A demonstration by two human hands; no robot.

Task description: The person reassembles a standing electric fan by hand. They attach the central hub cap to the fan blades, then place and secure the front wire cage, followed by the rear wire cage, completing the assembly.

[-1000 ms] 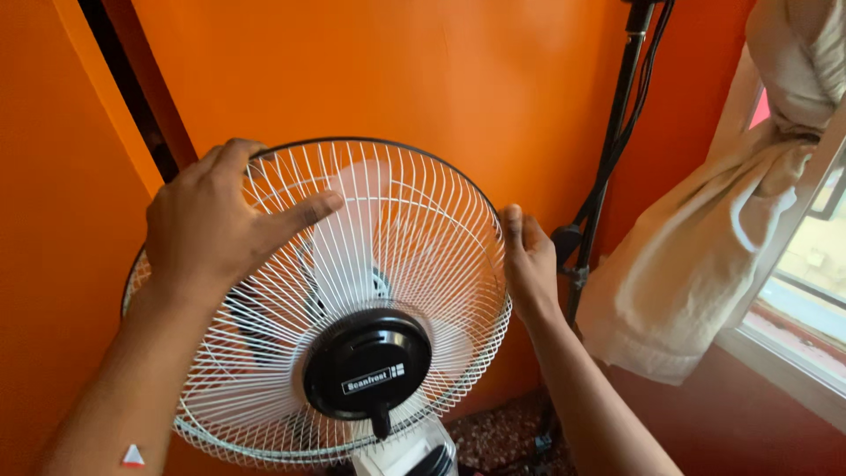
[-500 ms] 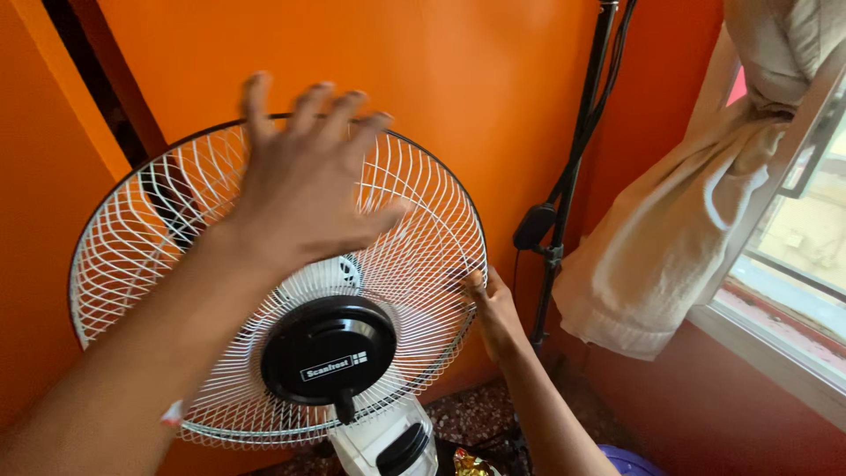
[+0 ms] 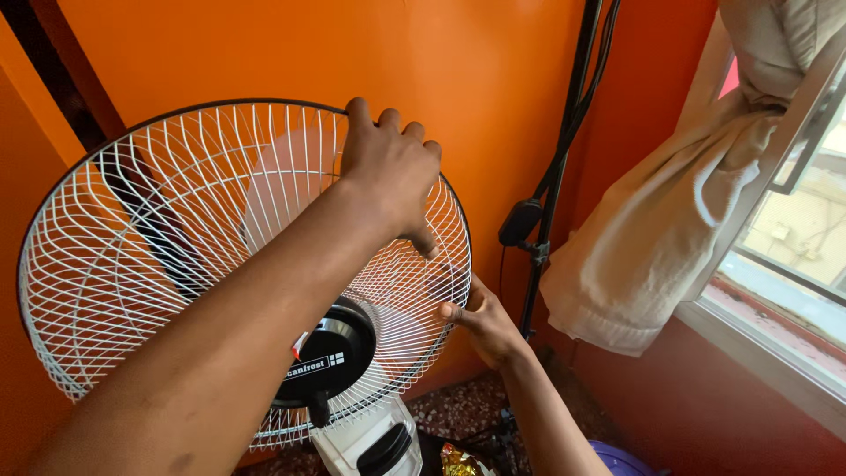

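A white wire fan grille (image 3: 176, 264) with a black rim was seen standing against the orange wall (image 3: 493, 97). Its upper rim was gripped by the left hand (image 3: 392, 172), fingers curled together over the edge. Its lower right rim was pinched by the right hand (image 3: 485, 326), fingers closed on the wire, near a beige curtain (image 3: 652, 247).

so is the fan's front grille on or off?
On: white wire grille covers the blades, left hand on its top rim, right hand at its edge.
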